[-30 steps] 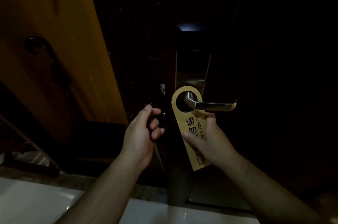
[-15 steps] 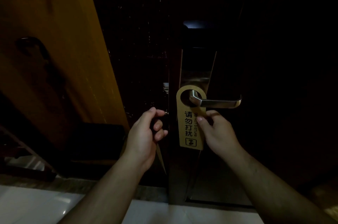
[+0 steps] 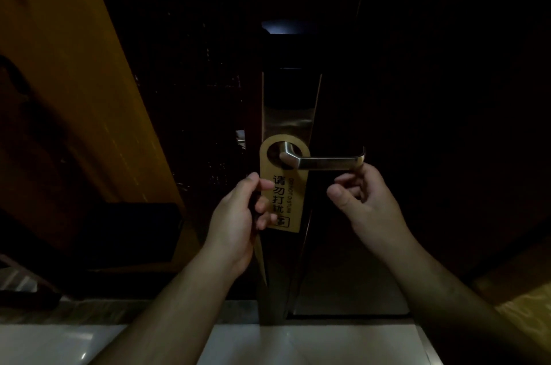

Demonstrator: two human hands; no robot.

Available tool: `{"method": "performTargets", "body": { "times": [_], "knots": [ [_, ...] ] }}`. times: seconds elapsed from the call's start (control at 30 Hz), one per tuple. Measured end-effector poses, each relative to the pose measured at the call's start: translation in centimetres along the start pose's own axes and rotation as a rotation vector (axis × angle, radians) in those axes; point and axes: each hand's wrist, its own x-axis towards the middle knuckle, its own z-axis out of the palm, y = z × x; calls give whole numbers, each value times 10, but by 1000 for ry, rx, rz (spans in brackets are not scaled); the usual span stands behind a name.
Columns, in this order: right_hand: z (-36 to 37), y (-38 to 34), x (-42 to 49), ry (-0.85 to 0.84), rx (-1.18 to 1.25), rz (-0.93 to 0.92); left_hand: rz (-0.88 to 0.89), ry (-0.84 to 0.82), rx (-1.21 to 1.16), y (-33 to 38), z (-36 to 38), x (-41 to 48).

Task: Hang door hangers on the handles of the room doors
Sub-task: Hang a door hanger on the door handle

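Head view, dim light, and I take the lever handle (image 3: 328, 162) as my mark. The door hanger (image 3: 286, 182) is on it: its round hole sits over the neck of the lever, right against the metal lock plate (image 3: 286, 123) that rises above the handle. The tan card hangs straight down below the handle, printed face towards me, with black Chinese characters and a small "DO NOT DISTURB" line running down it.

My left hand (image 3: 238, 215) is below and left of the handle, at the hanger's left edge. Its fingers (image 3: 265, 206) are curled in over that edge and clenched around a thin tan strip (image 3: 260, 257) that sticks out beneath the palm, seen edge-on. Whether they also press the hung card I cannot tell.

My right hand (image 3: 366, 200) is just under the free end of the handle, off the hanger. It is released: fingers loosely curled, thumb forward, nothing in it. The top knuckle is very near the lever tip; contact I cannot tell.

Below the handle is pale glossy floor (image 3: 298, 343); far left of it, an orange-brown wood panel (image 3: 59, 81).
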Motion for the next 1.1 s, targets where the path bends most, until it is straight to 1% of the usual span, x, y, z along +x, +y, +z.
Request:
{"method": "performTargets", "body": {
  "times": [0.13,0.23,0.4,0.5,0.6,0.67,0.73,0.83,1.1],
  "knots": [
    [-15,-10,10,-22,146,-29,-33,-51,112,4,18,4],
    [-25,-21,19,-46,183,-58,-46,-53,161,6,33,7],
    [-45,-27,35,-192,107,-61,-23,71,92,13,62,7],
    [-52,-23,47,-293,133,-70,12,173,55,14,75,9],
    [-56,-16,58,-398,144,-88,58,296,76,13,86,10],
    [-56,-10,63,-445,158,-107,76,338,74,12,92,9],
    [-54,-5,67,-461,155,-136,78,354,78,13,93,8],
    [-53,-4,71,-444,96,-212,67,347,126,19,90,5],
    [-55,-2,77,-461,89,-250,69,360,222,18,91,11]
  ]
}}
